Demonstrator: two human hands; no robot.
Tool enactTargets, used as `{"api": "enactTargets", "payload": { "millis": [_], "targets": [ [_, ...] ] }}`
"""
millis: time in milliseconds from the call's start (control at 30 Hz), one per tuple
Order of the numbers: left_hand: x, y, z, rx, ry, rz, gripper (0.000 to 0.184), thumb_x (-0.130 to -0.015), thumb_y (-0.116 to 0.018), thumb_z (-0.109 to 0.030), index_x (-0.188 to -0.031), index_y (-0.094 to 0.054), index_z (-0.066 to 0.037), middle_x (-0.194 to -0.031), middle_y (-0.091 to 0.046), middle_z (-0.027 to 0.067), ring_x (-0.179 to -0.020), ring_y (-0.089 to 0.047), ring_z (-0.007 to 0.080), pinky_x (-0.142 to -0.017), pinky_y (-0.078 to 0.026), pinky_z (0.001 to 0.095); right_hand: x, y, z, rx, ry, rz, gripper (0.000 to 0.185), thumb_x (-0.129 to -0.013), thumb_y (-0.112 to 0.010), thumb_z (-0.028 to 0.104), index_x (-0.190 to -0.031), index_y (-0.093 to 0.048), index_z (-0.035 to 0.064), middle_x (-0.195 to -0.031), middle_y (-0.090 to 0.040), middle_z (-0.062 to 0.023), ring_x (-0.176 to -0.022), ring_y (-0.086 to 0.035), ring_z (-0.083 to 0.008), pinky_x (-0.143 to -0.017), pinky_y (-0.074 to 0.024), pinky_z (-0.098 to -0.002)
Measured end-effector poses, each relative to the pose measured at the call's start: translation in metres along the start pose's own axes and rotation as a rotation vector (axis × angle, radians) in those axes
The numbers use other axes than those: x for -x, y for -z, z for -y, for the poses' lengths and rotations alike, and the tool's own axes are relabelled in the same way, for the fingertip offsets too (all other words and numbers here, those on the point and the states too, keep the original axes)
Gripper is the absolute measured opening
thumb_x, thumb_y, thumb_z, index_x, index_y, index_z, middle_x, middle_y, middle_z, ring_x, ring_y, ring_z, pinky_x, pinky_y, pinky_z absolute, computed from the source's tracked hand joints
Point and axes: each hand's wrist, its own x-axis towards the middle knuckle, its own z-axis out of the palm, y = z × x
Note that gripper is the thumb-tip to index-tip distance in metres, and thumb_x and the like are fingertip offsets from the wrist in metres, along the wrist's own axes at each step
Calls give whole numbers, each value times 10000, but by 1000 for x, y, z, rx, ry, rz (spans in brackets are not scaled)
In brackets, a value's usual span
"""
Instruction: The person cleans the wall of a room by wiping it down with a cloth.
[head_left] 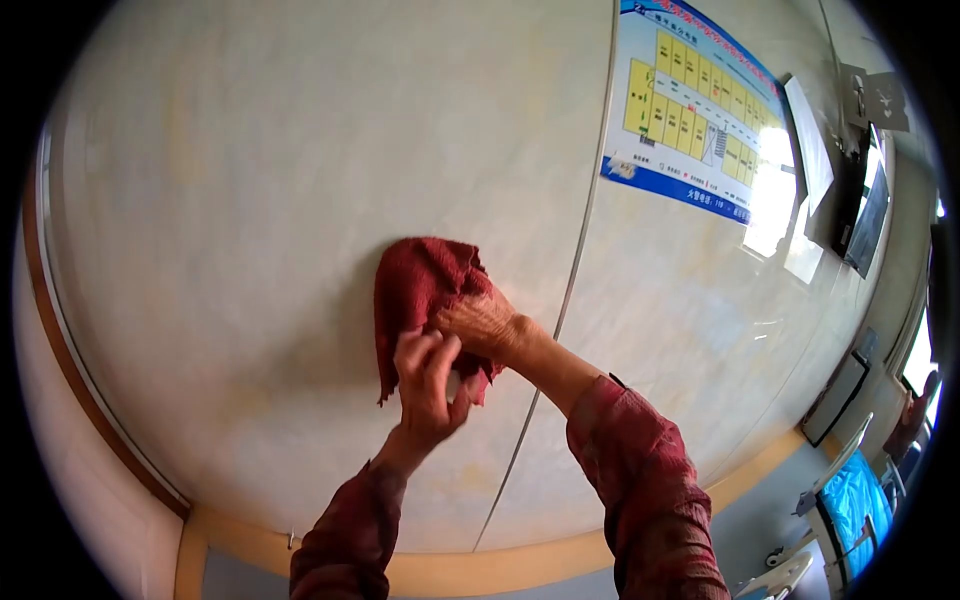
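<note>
A dark red cloth (425,275) lies bunched against the pale wall (270,180), its ragged lower edge hanging down. My right hand (485,322) grips the cloth from the right side and presses it to the wall; its fingertips are hidden in the folds. Just below and left of it, my left hand (428,390) is raised in front of the cloth's lower part. Its fingers are loosely curled and apart from the thumb, with nothing visible between them. Whether its fingertips touch the cloth is unclear.
A vertical seam (571,285) runs down the wall beside my right wrist. A blue and yellow poster (690,110) hangs at upper right, with a dark screen (866,215) beyond. A bed with a blue cover (855,500) stands at lower right. Brown trim (65,340) edges the left.
</note>
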Motion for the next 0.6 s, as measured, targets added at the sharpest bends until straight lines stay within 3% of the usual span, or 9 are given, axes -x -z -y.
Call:
{"api": "enactTargets", "payload": {
  "millis": [33,133,233,267,333,400,433,533,600],
  "targets": [
    [-5,-9,10,-7,43,-8,523,-787,-576,-221,-1205,-413,49,-1218,-369,239,-1155,-345,387,-961,-295,452,-1,1,-3,11,-11,-4,209,-716,-523,179,-908,-571,108,-909,-586,-67,-889,-555,-234,-766,-454,-368],
    [-11,-29,24,-44,38,5,636,-810,-560,-326,-1269,-336,53,-1242,-330,268,-1160,-319,419,-969,-281,471,3,0,-9,-78,88,-497,166,-700,-539,142,-865,-550,121,-927,-555,-16,-910,-521,-192,-765,-448,-310],
    [-9,-42,30,-196,-111,97,726,-791,-572,-431,-1271,-326,56,-1293,-281,303,-1188,-292,477,-978,-268,535,24,24,-13,-53,44,-363,156,-702,-559,140,-855,-546,115,-907,-552,1,-881,-521,-190,-758,-438,-297],
    [-17,-38,26,-324,-162,128,753,-731,-636,-466,-1237,-376,28,-1199,-369,278,-1110,-340,527,-933,-293,601,30,29,-15,-17,47,-313,152,-708,-565,142,-856,-546,112,-904,-553,4,-874,-521,-190,-752,-435,-294],
    [-31,-43,33,-420,-154,116,733,-721,-616,-516,-1205,-403,-8,-1187,-389,291,-1084,-333,572,-926,-235,667,48,29,-22,18,70,-303,135,-725,-566,133,-852,-545,91,-890,-551,-5,-863,-524,-193,-740,-435,-306],
    [-52,-48,43,-533,-215,134,788,-698,-558,-620,-1263,-395,-96,-1259,-369,214,-1131,-303,549,-951,-180,665,74,29,-23,-96,-145,2,193,-764,-547,158,-927,-557,55,-963,-550,-31,-906,-508,-200,-807,-421,-302],
    [-62,-53,42,-622,-206,157,798,-700,-553,-621,-1309,-365,-141,-1282,-362,184,-1150,-307,516,-972,-163,643,96,11,-22,-137,-125,-288,282,-777,-554,141,-1033,-542,25,-1051,-533,-90,-1001,-480,-229,-861,-405,-334],
    [-91,-56,31,-683,-160,201,805,-718,-535,-606,-1353,-316,-162,-1242,-376,173,-1175,-300,456,-990,-176,596,184,6,7,-177,-300,-282,361,-769,-572,108,-1113,-517,13,-1132,-495,-143,-1100,-429,-272,-910,-381,-358],
    [-113,-67,20,-666,-235,182,783,-738,-527,-585,-1362,-299,-168,-1232,-374,160,-1177,-303,433,-989,-182,585,265,-17,40,-256,-493,-80,362,-767,-578,80,-1116,-515,7,-1182,-457,-172,-1152,-390,-304,-943,-360,-371]
  ]
}}
